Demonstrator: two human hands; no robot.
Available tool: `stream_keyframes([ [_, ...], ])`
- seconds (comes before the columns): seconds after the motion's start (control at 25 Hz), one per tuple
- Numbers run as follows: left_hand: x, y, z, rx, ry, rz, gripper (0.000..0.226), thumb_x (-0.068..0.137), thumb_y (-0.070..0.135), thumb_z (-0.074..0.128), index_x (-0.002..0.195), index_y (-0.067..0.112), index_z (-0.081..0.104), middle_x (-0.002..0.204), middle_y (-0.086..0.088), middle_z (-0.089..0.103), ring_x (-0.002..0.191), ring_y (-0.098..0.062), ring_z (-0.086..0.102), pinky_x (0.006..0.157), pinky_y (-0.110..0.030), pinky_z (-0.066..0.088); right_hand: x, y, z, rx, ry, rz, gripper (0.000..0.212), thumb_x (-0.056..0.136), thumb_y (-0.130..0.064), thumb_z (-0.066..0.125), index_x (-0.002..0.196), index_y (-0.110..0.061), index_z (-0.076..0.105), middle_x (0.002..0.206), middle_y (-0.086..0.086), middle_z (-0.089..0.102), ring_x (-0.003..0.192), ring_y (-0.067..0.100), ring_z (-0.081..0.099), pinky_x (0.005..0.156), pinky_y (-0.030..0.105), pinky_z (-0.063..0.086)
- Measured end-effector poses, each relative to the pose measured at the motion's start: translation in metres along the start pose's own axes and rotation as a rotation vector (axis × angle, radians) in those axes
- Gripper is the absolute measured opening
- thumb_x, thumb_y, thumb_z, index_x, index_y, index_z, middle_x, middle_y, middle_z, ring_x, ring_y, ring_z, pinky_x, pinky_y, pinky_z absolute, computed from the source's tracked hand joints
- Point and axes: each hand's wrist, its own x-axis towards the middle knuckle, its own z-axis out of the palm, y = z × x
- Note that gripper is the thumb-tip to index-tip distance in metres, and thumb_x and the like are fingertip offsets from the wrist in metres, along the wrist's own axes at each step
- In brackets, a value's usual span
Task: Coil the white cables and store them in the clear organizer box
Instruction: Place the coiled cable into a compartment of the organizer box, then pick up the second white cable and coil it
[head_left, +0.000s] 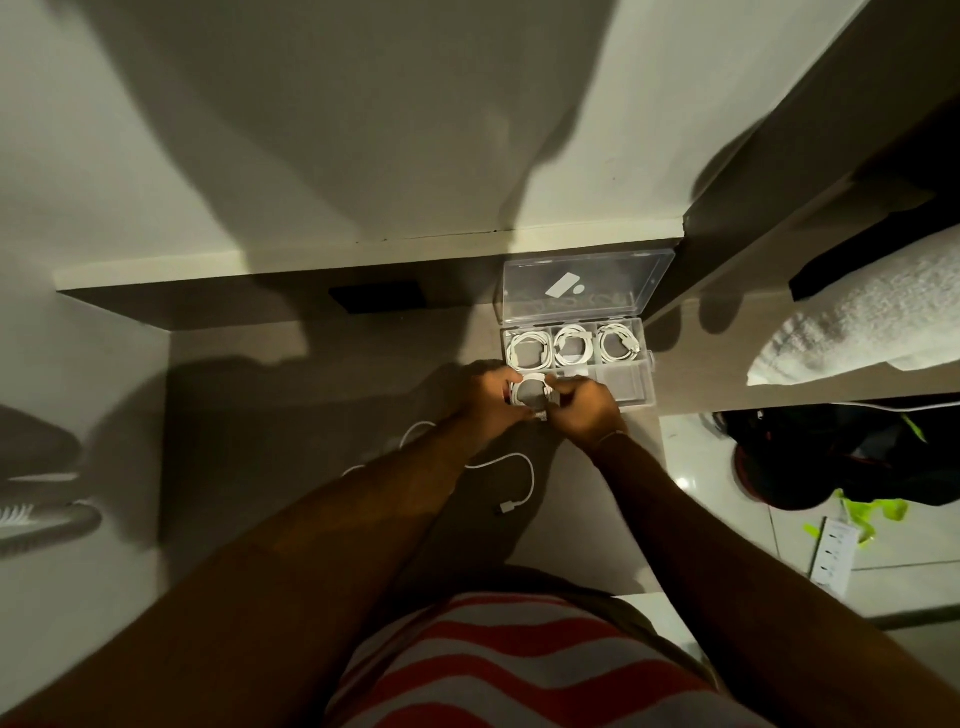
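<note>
Both hands on it: left hand (485, 397) and right hand (584, 410) pinch the coiled cable (531, 393) over the organizer box (636, 387), front-left compartment. Best keep loops tight, tuck the plug inside, press flat. One loose cable (511, 467) waits on the counter (311, 395).

Box (576, 364) back row full: three coils (572, 345). Front-right compartments (626, 385) open from above. Upright lid (584, 288) blocks the far side, wall panel (779, 218) crowds the right. Loose cable (511, 480) lies across bare desk (291, 405) left of box.
</note>
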Motion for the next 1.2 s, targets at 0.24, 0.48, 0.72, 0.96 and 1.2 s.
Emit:
stream_keyframes([
  [0.24,0.008,0.005,0.004,0.212,0.126,0.059,0.025,0.078,-0.003,0.088,0.086,-0.015,0.068,0.09,-0.035,0.068,0.085,-0.045,0.066,0.081,-0.052,0.054,0.02,-0.013,0.005,-0.258,0.089,0.225,0.032,0.09,-0.041,0.073,0.115,-0.022,0.078,0.117,0.013,0.078,0.109,0.036,0.074,0.093,0.04,0.057],
  [0.48,0.011,0.017,-0.005,0.588,0.097,0.023,0.045,0.081,0.043,0.084,0.104,0.008,0.069,0.114,-0.015,0.069,0.108,-0.03,0.063,0.093,-0.039,0.051,0.016,-0.006,0.016,-0.445,0.104,0.124,0.032,0.099,-0.044,0.055,0.121,-0.03,0.073,0.119,0.008,0.077,0.11,0.033,0.073,0.095,0.038,0.051],
  [0.72,0.009,0.02,-0.007,0.699,0.026,-0.107,0.067,0.084,0.053,0.08,0.137,0.019,0.059,0.14,-0.009,0.063,0.13,-0.032,0.059,0.111,-0.049,0.048,-0.018,0.006,0.004,-0.348,0.198,-0.096,0.048,0.101,-0.033,0.056,0.149,-0.031,0.056,0.12,0.015,0.073,0.109,0.041,0.068,0.093,0.046,0.057],
  [0.96,-0.046,-0.007,-0.029,0.331,0.259,0.052,0.027,0.095,0.032,0.075,0.087,0.012,0.059,0.08,-0.005,0.062,0.078,-0.028,0.061,0.07,-0.037,0.05,-0.084,0.019,0.041,-0.529,0.038,-0.657,0.03,0.086,-0.027,0.075,0.114,-0.016,0.077,0.131,0.016,0.07,0.118,0.041,0.067,0.096,0.048,0.057],
  [1.2,-0.117,-0.05,-0.085,0.341,0.334,0.142,0.018,0.103,0.023,0.067,0.093,0.008,0.068,0.089,-0.012,0.068,0.082,-0.032,0.065,0.078,-0.049,0.055,-0.107,0.022,0.078,-0.58,-0.168,-0.441,0.049,0.103,-0.036,0.061,0.149,-0.022,0.057,0.162,0.013,0.044,0.15,0.038,0.04,0.123,0.043,0.032],
])
